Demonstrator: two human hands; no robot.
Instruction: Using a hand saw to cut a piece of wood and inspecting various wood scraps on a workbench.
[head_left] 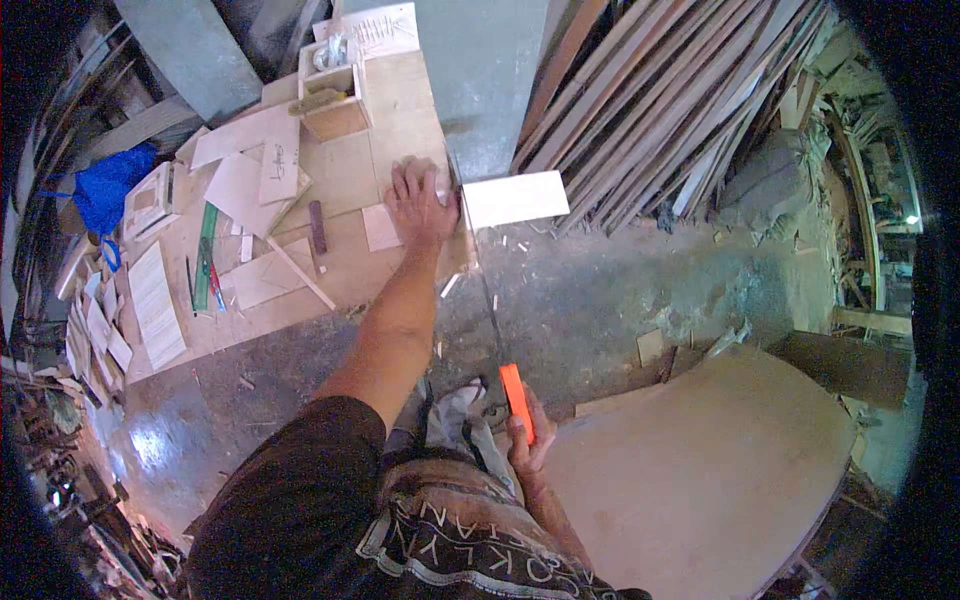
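Observation:
My left hand (422, 205) lies flat near the right edge of the wooden worktable (345, 165), fingers spread, pressing down beside a small light wood piece (380, 228). Just past that edge a pale rectangular board (517, 199) juts out over the floor; whether it continues under my left hand cannot be made out. My right hand (530, 440) is closed around the orange handle of a handsaw (517, 402). From the handle the thin dark blade runs away from me, up to the table's edge by the pale board.
On the table stand a wooden box (333, 105), loose panels, a green ruler (206, 258) and a blue bag (112, 190). Long wood strips (650, 110) lean at the far right. A large curved sheet (700, 470) lies at the near right. Offcuts litter the floor.

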